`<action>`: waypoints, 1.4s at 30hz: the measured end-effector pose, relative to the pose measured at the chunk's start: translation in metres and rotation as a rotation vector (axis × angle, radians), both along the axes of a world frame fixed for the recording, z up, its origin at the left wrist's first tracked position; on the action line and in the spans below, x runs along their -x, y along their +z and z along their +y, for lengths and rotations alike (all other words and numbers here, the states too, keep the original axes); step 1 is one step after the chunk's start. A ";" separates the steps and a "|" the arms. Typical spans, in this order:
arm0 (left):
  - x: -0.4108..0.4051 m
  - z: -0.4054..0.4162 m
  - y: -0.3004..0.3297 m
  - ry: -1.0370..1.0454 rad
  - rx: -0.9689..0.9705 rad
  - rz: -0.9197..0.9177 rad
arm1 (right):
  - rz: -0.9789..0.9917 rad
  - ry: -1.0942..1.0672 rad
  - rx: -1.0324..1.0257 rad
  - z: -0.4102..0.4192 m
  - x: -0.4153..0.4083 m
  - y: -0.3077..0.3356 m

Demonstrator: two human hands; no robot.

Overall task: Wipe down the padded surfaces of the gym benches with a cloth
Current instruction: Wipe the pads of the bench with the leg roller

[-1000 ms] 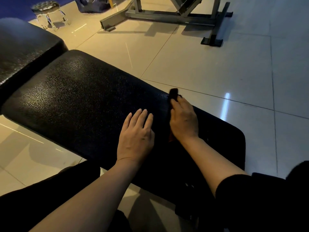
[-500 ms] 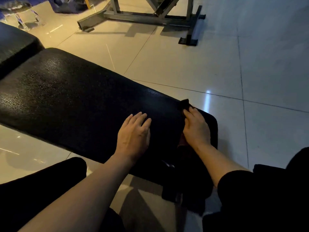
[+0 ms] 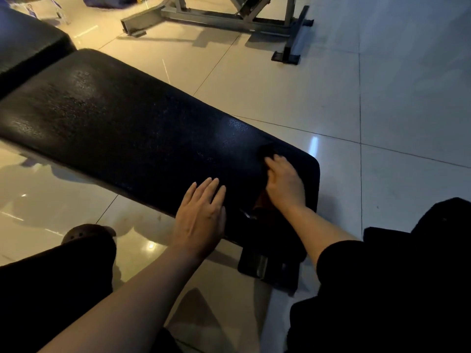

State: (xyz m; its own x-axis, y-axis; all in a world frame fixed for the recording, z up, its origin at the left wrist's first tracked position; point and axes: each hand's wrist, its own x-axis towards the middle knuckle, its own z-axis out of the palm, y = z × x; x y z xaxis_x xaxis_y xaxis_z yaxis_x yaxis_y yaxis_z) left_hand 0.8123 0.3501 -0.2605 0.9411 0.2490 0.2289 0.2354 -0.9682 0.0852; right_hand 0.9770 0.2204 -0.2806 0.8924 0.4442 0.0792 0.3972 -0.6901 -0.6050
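Observation:
A long black padded bench (image 3: 122, 128) runs from the upper left to the lower right. My left hand (image 3: 200, 217) lies flat on the pad's near edge, fingers straight. Close to the pad's right end, my right hand (image 3: 284, 183) presses a dark cloth (image 3: 266, 150) onto the padding. The cloth pokes out beyond the fingertips and shows a brownish fold under the wrist. Most of the cloth is hidden under the hand.
A second black pad (image 3: 28, 44) sits at the far left. A grey metal equipment frame (image 3: 229, 20) stands on the glossy tiled floor (image 3: 382, 110) at the top. The bench's foot bracket (image 3: 265, 267) is below the pad's end, and my dark-trousered legs fill the bottom corners.
My right hand and the cloth have slid along the pad toward its right end. My left hand has stayed flat on the near edge while the camera shifted.

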 end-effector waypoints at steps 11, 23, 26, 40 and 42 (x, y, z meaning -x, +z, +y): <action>0.034 -0.041 0.007 0.189 -0.002 0.143 | -0.104 0.458 0.035 0.006 0.082 0.006; 0.049 -0.057 -0.014 0.232 0.098 0.031 | -0.194 0.540 -0.013 -0.003 0.090 -0.003; 0.066 -0.055 -0.026 0.225 0.088 -0.015 | -0.205 0.591 0.011 0.023 0.090 0.003; 0.065 -0.070 -0.020 0.298 0.146 -0.064 | -0.226 0.594 0.086 -0.021 0.101 -0.008; 0.066 -0.069 -0.019 0.301 0.165 -0.050 | -0.223 0.663 0.100 -0.010 0.099 -0.003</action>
